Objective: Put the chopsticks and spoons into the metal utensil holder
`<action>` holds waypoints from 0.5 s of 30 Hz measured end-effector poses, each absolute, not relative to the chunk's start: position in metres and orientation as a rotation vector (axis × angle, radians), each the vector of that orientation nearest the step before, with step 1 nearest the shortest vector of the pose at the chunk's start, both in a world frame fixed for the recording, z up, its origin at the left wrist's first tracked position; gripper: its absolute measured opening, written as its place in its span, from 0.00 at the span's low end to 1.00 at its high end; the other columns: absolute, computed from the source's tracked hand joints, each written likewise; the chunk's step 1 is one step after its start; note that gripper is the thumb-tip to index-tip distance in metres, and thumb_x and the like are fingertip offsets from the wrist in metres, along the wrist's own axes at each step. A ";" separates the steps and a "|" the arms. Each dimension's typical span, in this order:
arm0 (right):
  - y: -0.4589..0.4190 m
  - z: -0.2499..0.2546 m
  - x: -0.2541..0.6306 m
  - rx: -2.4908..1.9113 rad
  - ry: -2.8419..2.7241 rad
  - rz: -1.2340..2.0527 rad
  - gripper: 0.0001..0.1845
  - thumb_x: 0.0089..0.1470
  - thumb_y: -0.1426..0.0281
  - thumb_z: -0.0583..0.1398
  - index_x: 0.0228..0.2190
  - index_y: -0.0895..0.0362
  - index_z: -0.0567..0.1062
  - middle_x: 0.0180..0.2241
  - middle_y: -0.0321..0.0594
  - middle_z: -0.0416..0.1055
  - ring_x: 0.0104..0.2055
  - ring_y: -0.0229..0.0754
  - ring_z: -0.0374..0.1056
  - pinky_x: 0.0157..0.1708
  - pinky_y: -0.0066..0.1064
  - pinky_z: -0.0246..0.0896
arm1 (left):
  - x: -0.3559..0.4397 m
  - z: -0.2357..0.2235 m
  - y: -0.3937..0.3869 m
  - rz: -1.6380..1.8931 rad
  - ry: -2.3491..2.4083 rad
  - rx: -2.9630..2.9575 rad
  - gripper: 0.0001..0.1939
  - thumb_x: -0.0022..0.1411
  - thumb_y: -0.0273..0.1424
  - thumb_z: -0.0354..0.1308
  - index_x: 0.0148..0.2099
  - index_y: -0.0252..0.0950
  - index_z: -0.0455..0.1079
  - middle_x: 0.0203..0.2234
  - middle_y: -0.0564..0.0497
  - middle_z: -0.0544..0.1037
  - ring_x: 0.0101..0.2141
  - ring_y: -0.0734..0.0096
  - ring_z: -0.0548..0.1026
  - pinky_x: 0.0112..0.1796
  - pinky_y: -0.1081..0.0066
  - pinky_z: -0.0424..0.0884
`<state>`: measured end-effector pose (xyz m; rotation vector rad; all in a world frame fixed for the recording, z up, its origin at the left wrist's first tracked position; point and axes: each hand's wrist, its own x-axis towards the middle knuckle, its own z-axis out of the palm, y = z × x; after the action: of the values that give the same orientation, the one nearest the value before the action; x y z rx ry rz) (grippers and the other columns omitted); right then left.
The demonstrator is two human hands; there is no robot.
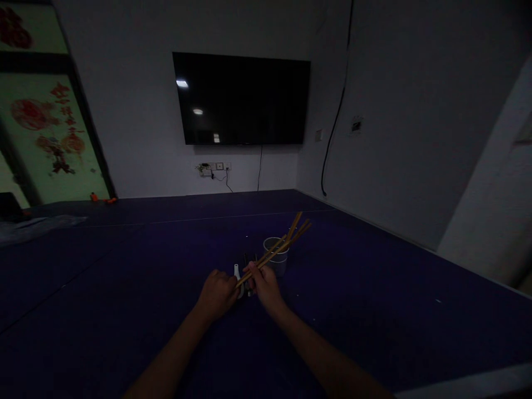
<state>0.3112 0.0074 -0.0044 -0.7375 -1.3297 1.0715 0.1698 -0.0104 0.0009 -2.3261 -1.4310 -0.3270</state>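
Observation:
My right hand (266, 286) is closed around a bundle of wooden chopsticks (279, 246), which slant up and to the right over a small pale cup (277, 256). My left hand (216, 293) is curled shut at the lower ends of the chopsticks, touching them beside a small white utensil (237, 272) lying on the dark blue table (124, 288). A few dark, thin items lie just behind the hands; they are too dim to name.
A black TV (242, 100) hangs on the far wall above a power strip (210, 168) with cables. A glass door with red decorations (45, 133) stands at the left. Crumpled clear plastic (33, 226) lies at the table's far left.

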 end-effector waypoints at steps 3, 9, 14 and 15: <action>0.008 -0.003 0.314 -0.760 -1.329 1.023 0.23 0.51 0.50 0.53 0.26 0.59 0.71 0.13 0.28 0.56 0.15 0.31 0.53 0.15 0.23 0.47 | 0.168 0.002 -0.009 -0.306 -1.457 -2.341 0.12 0.60 0.31 0.45 0.33 0.35 0.69 0.25 0.46 0.74 0.30 0.66 0.70 0.35 0.66 0.59; 0.013 -0.001 0.321 -0.812 -1.256 0.948 0.24 0.51 0.50 0.52 0.26 0.59 0.71 0.14 0.29 0.56 0.15 0.31 0.52 0.15 0.23 0.46 | 0.162 -0.002 -0.004 -0.299 -1.543 -2.335 0.13 0.60 0.33 0.45 0.32 0.35 0.69 0.26 0.46 0.74 0.31 0.66 0.71 0.35 0.66 0.59; 0.018 -0.001 0.325 -0.857 -1.206 0.864 0.25 0.50 0.49 0.52 0.25 0.59 0.71 0.13 0.28 0.54 0.15 0.31 0.51 0.15 0.24 0.45 | 0.160 -0.005 0.000 -0.304 -1.589 -2.353 0.15 0.61 0.34 0.43 0.32 0.35 0.69 0.26 0.45 0.74 0.31 0.66 0.71 0.35 0.67 0.59; 0.019 -0.001 0.325 -0.866 -1.202 0.845 0.25 0.50 0.49 0.53 0.24 0.59 0.71 0.13 0.28 0.55 0.15 0.31 0.51 0.15 0.24 0.45 | 0.160 -0.005 0.000 -0.301 -1.597 -2.355 0.15 0.61 0.34 0.43 0.32 0.35 0.69 0.26 0.45 0.74 0.31 0.66 0.71 0.36 0.67 0.59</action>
<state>0.3251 0.0191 -0.0009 -0.8660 -1.2020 0.8448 0.1596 0.0000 -0.0053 -2.3551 -1.5972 -0.3013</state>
